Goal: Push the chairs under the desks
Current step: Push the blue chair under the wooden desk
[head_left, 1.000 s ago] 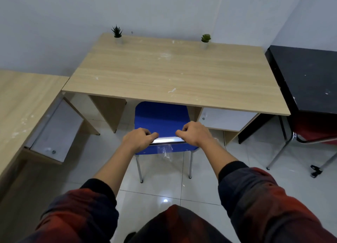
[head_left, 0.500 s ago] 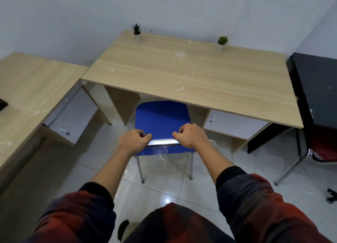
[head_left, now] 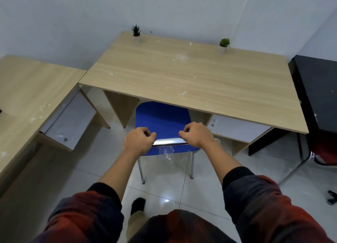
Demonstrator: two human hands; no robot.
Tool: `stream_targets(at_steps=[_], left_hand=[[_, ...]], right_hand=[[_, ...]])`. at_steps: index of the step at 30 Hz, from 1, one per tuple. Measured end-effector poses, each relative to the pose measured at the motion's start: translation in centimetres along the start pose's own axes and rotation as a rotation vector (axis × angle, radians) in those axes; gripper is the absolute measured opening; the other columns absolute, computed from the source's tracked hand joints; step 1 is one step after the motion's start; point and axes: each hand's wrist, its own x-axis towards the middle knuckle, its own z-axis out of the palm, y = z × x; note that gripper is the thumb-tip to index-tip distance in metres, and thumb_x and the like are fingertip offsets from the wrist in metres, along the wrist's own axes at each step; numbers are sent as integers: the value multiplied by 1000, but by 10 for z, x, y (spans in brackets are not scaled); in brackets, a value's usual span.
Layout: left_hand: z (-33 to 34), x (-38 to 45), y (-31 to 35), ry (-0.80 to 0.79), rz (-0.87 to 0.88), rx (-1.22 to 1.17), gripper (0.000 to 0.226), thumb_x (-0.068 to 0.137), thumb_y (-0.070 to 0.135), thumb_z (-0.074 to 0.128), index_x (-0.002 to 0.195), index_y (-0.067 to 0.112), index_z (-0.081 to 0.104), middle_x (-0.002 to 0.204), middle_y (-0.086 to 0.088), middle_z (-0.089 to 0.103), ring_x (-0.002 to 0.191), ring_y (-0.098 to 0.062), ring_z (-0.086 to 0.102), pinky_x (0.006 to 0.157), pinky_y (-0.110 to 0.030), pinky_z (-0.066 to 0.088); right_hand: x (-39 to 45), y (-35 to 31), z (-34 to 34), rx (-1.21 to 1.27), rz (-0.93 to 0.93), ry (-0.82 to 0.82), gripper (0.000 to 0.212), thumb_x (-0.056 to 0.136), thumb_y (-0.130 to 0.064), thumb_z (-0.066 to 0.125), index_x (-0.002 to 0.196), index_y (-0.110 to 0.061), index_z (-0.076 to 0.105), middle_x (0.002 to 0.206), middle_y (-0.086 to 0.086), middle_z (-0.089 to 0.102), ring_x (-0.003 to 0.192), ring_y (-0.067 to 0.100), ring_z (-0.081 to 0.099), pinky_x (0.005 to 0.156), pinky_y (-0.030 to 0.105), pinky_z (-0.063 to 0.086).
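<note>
**Inspector:** Currently, working left to right: the left hand (head_left: 139,140) has its fingers curled over the chrome top rail (head_left: 170,142) of the blue chair (head_left: 162,120), and the right hand (head_left: 197,135) grips the same rail at its other end. Both fists are closed round the bar, with a bare stretch of rail between them.

**Clerk:** And the chair's position?

**Inspector:** At twelve o'clock from the person. The front of its seat is under the edge of the light wood desk (head_left: 191,73), in the knee gap between the side panel and the drawer unit (head_left: 237,129). The rear legs stand out on the tiles.

**Clerk:** Advice for the push?

**Inspector:** In my judgement, push evenly through both hands, straight toward twelve o'clock, so the chair does not twist into the drawer unit at one o'clock. Keep it low and slow; metal legs may chatter or catch on tile joints.

**Clerk:** Surroundings?

**Inspector:** A second wood desk (head_left: 27,89) at nine o'clock with a white drawer front (head_left: 69,122) below it. Two small potted plants (head_left: 136,32) stand on the far edge of the middle desk, which shows white flecks. A black desk (head_left: 321,89) at three o'clock, with a red chair (head_left: 326,151) partly beneath it. Glossy pale floor tiles (head_left: 164,191), plain white walls.
</note>
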Motion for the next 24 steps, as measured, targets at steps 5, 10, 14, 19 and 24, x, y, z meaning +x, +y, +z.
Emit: stream_targets(at_steps=[5,10,14,19,24], left_hand=[[-14,42,-7,-50,30,-51,33,77,49,53,65,21,64,64,6,63,66,-18,60,59,-28,38],[-32,90,-17,-64,58,-28,36,70,52,47,63,20,64,64,5,65,67,-21,62,60,-29,41],[-39,118,-18,-88,83,-5,32,80,48,54,66,22,64,67,5,65,69,-21,62,63,-30,41],[-41,117,-24,-109,67,31,28,85,46,57,70,23,64,68,7,63,72,-20,60,67,-31,42],[-45,116,-39,-139,124,-4,26,82,42,56,65,23,60,67,6,65,70,-20,62,64,-31,45]], right_hand=[[26,-19,-1,23,61,70,30,84,-45,57,72,-21,70,78,-6,70,73,17,63,64,29,42],[55,-41,4,-1,125,124,33,87,-47,54,66,-24,64,68,-6,65,70,18,61,62,28,40],[80,-54,0,11,144,79,37,88,-49,54,65,-22,64,72,-4,68,74,20,64,65,31,45],[80,-59,2,-52,177,-4,45,88,-58,49,75,-20,67,74,-5,66,70,17,60,64,30,45],[66,-72,10,-104,187,-28,49,88,-59,44,63,-17,48,58,-2,45,56,19,45,56,30,35]])
